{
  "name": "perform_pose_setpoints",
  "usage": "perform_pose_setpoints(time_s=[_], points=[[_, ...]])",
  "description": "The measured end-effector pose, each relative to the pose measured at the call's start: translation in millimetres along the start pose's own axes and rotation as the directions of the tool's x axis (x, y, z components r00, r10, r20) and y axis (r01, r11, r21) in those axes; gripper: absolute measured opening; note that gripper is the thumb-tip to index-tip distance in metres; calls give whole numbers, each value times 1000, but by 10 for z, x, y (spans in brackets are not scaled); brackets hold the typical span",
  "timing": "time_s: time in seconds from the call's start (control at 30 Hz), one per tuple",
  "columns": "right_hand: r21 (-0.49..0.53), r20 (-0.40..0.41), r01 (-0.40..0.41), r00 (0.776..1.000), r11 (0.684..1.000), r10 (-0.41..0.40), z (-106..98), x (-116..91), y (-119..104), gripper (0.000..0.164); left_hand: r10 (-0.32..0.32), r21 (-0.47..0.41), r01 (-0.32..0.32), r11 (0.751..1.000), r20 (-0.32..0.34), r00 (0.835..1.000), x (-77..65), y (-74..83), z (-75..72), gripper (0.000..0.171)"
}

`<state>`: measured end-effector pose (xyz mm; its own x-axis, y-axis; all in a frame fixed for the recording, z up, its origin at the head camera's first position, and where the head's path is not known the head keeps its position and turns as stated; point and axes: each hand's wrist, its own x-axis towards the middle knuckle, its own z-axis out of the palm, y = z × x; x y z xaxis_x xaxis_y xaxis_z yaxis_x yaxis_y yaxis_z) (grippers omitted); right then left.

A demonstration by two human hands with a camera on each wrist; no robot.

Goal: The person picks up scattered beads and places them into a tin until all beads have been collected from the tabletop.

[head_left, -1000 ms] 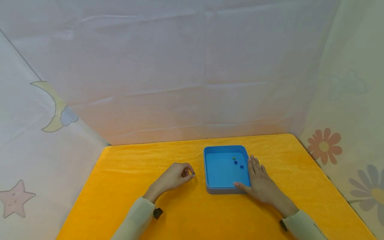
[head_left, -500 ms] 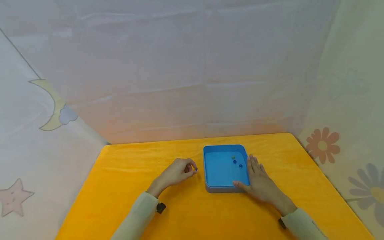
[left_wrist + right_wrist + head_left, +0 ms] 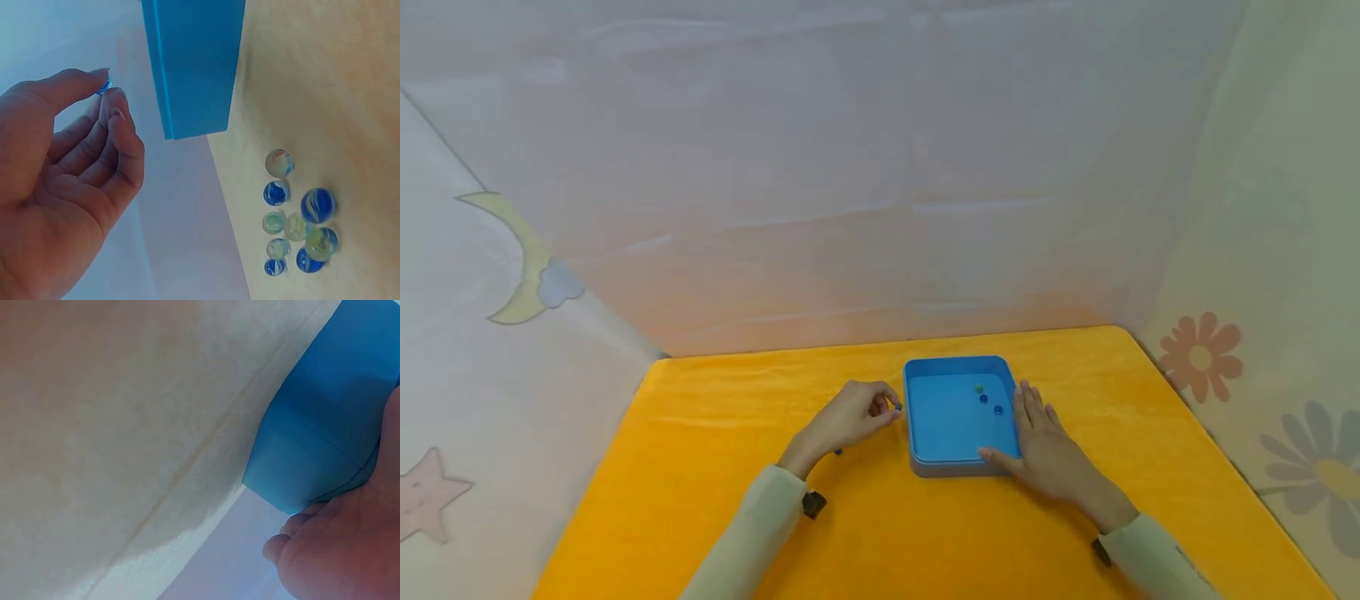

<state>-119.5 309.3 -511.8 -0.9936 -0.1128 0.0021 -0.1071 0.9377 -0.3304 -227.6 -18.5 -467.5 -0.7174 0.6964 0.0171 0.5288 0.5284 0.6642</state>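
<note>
Between thumb and fingertips my left hand (image 3: 850, 415) pinches a small blue glass marble (image 3: 105, 86), just left of the box and near rim height. The blue square box (image 3: 932, 425) is open at the top. Inside it, toward the right, lie a green marble (image 3: 979, 389) and two blue marbles (image 3: 983, 399). My right hand (image 3: 1051, 454) rests against the box's near right corner, its fingers straight along the right side and the thumb over the front rim. In the right wrist view the box's outer wall (image 3: 312, 450) meets that hand.
Several loose marbles, blue, green and clear, lie grouped on the cloth below the left hand; one is a blue marble (image 3: 319, 205). In the head view the forearm hides most of them. A yellow cloth (image 3: 715, 467) covers the table, with printed curtains (image 3: 790, 167) around it.
My left hand has moved right and away from me with the marble, closer to the box's left wall. The right hand keeps its place on the box. The head view has shifted slightly.
</note>
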Motion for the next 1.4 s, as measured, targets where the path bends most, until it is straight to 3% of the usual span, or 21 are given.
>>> perform_pose_setpoints(time_s=[0.47,0.93,1.4], points=[[7,2,-10,1000,1000,10,8,16,-13,123,26,-10,-26,1000,-22,999,206,58,5,14],[-3,1,-17,1000,1000,17,0,31,-9,126,40,-12,-40,999,-3,999,383,223,44,18],[3,3,-11,1000,1000,11,29,30,27,125,68,3,-68,998,-12,998,650,390,104,19]])
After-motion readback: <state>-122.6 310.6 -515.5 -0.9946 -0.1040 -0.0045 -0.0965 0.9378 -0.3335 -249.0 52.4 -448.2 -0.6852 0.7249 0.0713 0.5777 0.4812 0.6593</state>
